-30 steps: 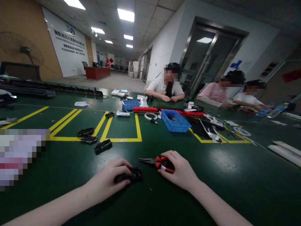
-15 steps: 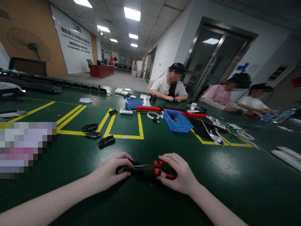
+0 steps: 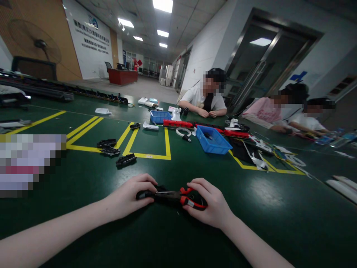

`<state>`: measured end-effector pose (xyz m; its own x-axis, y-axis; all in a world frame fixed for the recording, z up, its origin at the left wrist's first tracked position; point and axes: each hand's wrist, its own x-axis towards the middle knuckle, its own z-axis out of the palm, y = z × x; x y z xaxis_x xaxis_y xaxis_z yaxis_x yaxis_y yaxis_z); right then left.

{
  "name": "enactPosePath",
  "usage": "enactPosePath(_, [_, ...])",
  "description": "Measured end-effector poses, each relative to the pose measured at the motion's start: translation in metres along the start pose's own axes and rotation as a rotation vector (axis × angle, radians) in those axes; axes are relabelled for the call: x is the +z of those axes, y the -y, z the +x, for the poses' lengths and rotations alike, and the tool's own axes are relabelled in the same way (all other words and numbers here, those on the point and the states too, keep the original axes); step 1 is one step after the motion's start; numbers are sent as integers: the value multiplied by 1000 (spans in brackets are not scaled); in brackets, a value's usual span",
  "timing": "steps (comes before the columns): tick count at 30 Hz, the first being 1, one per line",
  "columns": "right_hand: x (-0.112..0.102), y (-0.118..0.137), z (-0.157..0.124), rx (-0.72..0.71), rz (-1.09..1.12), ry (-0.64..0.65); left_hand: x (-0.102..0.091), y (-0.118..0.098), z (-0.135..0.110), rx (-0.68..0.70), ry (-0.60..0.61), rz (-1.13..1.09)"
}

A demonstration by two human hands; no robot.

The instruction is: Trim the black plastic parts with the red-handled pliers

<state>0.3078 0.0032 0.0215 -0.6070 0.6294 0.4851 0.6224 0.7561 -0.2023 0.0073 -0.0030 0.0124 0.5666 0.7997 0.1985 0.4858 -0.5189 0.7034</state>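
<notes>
Open tabletop [image 3: 192, 165] separates the pliers [image 3: 174, 195] from the nearer blue bin [image 3: 216, 147].

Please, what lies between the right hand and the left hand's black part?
Head view: red-handled pliers, held in the right hand, pointing toward the black part.

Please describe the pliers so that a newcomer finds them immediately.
At the near side of the green table, find the person's right hand. It holds the pliers, jaws pointing toward the left hand. Red-and-black handles set them apart from the black part in that left hand.
</notes>
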Motion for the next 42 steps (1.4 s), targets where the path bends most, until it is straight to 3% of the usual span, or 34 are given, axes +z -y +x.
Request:
enactPosePath(15, [1, 2, 2, -5, -14, 41, -3, -1, -3, 55, 19, 6])
enactPosePath(21, [-2, -6, 1, -149, -160, -25, -2, 2, -3, 92, 24, 31])
enactPosePath(25, [-2, -10, 0, -198, -211, -36, -1, 4, -3, 45, 3, 55])
enactPosePath(37, [0, -6, 4, -248, -366, -133, -1, 6, -2, 79, 18, 124])
enactPosePath(42, [0, -2, 6, -215, -351, -112, -1, 8, -1, 107, 39, 126])
